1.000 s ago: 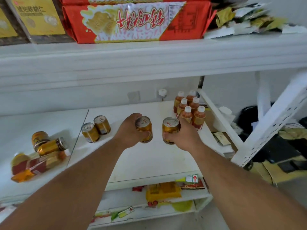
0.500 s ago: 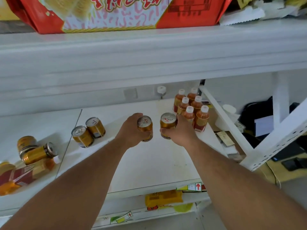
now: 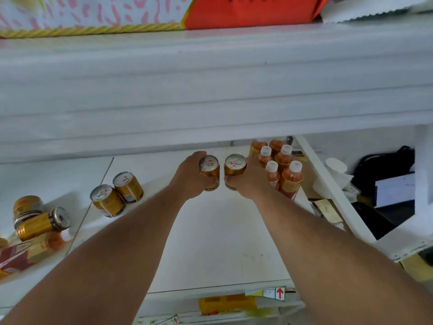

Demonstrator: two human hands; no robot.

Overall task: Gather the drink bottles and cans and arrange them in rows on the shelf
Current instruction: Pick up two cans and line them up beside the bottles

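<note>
- Lower shelf [image 3: 210, 320], nearest the camera: a yellow packet [image 3: 227, 303] lies under the front edge of the shelf above, beside a price tag with a red arrow [image 3: 280, 293].
- Two bare forearms reach forward over the white middle shelf [image 3: 222, 242].
- Left edge of the middle shelf: a gold can on its side [image 3: 42, 222] rests against an upright can [image 3: 28, 206]; a red and gold pack [image 3: 21, 254] lies in front of them, too blurred to identify.
- Further in, two gold cans [image 3: 117, 193] stand upright, touching each other.
- Left hand [image 3: 189, 177] is wrapped around an upright gold can [image 3: 209, 171], fingers closed on its side.
- Right hand [image 3: 250, 181] grips a second gold can [image 3: 235, 168] the same way; the two held cans are side by side, just apart, low over the shelf or perhaps touching it.
- Just right of the right hand: a cluster of orange bottles with white caps [image 3: 281, 167], upright in rows at the shelf's right end.
- Top shelf [image 3: 210, 90]: a red and white box [image 3: 164, 12] sits on it.
</note>
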